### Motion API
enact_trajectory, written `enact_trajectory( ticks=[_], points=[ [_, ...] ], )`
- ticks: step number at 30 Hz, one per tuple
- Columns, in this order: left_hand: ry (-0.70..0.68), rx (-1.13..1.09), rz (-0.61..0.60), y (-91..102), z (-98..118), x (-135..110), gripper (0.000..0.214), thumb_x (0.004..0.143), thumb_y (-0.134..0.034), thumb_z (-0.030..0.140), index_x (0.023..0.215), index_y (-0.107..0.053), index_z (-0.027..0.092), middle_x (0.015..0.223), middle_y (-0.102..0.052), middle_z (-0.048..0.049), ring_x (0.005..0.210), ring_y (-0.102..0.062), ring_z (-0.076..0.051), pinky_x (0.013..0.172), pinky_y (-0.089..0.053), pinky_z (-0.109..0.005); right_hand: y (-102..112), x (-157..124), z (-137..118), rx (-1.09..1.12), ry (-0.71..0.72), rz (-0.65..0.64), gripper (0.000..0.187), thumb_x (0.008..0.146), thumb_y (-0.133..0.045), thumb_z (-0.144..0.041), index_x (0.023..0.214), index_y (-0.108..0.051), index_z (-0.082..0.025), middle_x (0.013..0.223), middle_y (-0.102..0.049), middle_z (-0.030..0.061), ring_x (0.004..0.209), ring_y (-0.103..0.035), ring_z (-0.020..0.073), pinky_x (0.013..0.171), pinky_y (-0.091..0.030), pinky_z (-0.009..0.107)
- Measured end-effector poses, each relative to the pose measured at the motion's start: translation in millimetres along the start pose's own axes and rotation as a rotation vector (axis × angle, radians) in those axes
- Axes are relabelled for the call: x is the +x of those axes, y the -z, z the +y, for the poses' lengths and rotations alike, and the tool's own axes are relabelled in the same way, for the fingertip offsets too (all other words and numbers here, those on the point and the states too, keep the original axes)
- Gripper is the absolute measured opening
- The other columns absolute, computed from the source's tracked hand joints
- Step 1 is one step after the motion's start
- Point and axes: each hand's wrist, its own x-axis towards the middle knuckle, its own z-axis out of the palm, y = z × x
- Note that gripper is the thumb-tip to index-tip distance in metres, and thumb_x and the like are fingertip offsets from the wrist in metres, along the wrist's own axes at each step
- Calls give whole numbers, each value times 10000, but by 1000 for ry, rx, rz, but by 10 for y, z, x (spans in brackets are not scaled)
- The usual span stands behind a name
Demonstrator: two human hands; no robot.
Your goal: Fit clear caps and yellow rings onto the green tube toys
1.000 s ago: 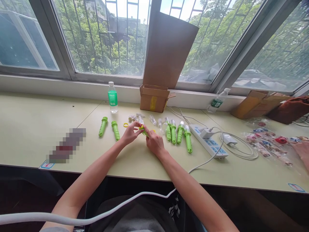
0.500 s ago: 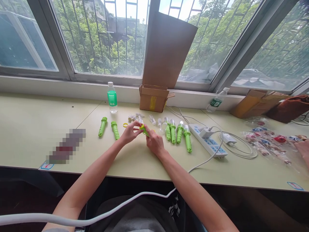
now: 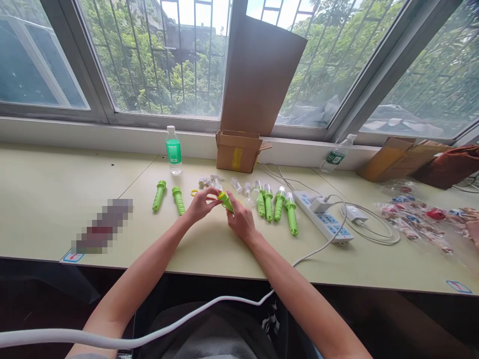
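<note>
A green flashlight body point(image 3: 226, 202) is in my right hand point(image 3: 241, 219), whose fingers wrap round it from the right. Its yellowish top end points up and to the left. My left hand point(image 3: 204, 203) pinches at that end with thumb and forefinger; whether a small part sits between those fingertips I cannot make out. Two green flashlight bodies without clear heads, one farther left point(image 3: 159, 196) and one nearer point(image 3: 178, 200), lie left of my hands. To the right is a row of several green flashlights point(image 3: 279, 204) with clear heads. A yellow ring point(image 3: 194, 192) lies behind my left hand.
Small clear caps point(image 3: 236, 184) lie behind my hands. A white power strip point(image 3: 324, 219) with cables lies on the right, near wrapped items point(image 3: 415, 214). A water bottle point(image 3: 174, 150) and cardboard box point(image 3: 238, 152) stand along the window. A white cable point(image 3: 202, 305) crosses before me.
The flashlight body has shifted slightly right and tilted, so more of its top end shows. My right hand has moved a little with it, while my left hand stays nearly in place.
</note>
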Motion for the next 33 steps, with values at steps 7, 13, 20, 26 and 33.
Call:
enact_trajectory(
  ticks=[7,13,20,26,33],
  points=[
    [31,-56,-45,36,4,8,287,778,-684,421,918,-576,195,1052,-641,-53,935,-644,-163,856,-580,-388,18,8,-8,45,15,12,643,919,-395,-215,1521,-175,-180,1127,-626,127,790,-598,207,638,-446,270],
    [24,-11,-51,53,31,5,290,786,-668,449,889,-590,189,1032,-650,-55,921,-651,-173,840,-579,-387,16,4,-3,84,14,-2,628,912,-404,-210,1511,-218,-184,1154,-623,129,819,-605,211,682,-470,282],
    [-30,15,-39,37,79,5,268,808,-648,436,837,-596,175,1049,-653,-73,945,-645,-179,824,-582,-371,31,-7,7,198,54,56,599,907,-413,-195,1485,-257,-204,1221,-605,110,906,-611,208,724,-485,286],
    [-5,10,-18,52,76,7,270,792,-671,430,892,-590,192,1026,-656,-51,922,-649,-164,816,-582,-358,65,6,-15,371,24,57,550,899,-451,-240,1432,-331,-174,1067,-658,104,778,-609,192,690,-492,299],
    [-10,25,7,68,67,21,295,775,-682,455,866,-596,188,976,-655,-51,913,-646,-175,810,-583,-370,72,23,-46,562,0,108,493,866,-511,-268,1349,-457,-181,1011,-650,94,811,-598,188,711,-499,311]
  ],
)
